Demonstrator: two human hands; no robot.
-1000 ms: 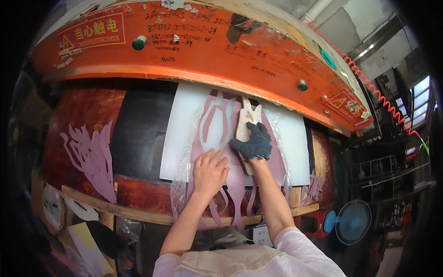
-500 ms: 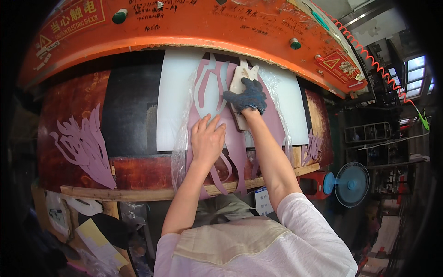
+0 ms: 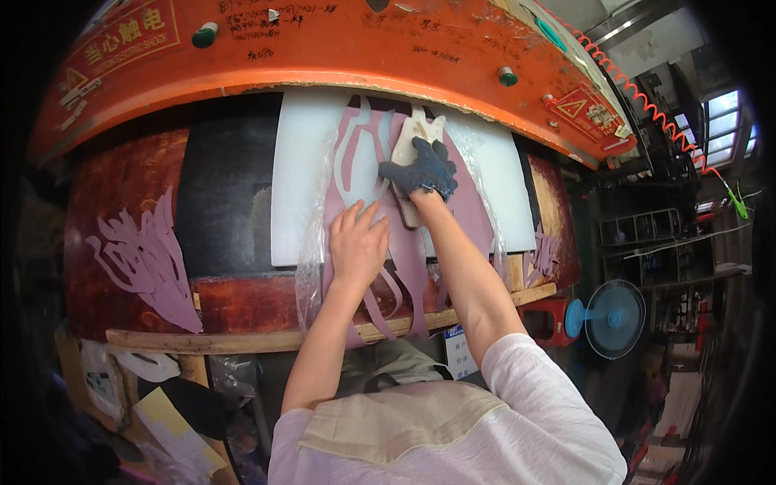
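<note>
My left hand is bare and rests palm down on a thin mauve sheet, its fingers stretched and slightly apart. Long curved openings have been cut out of the sheet, and the white board below shows through them. In a dark blue knit glove, my right hand grips a pale, flat block that looks like a cutting die. The die lies upon the sheet, its forked end pointing away from me. The glove hides part of it. Clear plastic film sticks out along the sheet's sides.
An orange machine beam spans the far side, close beyond the die. Mauve offcuts are piled at left, with a smaller heap at right. A wooden strip edges the table's front. Beside it at right stands a blue fan.
The view has shifted a little. My right hand and the die sit slightly farther left on the sheet. My left hand stays in place.
</note>
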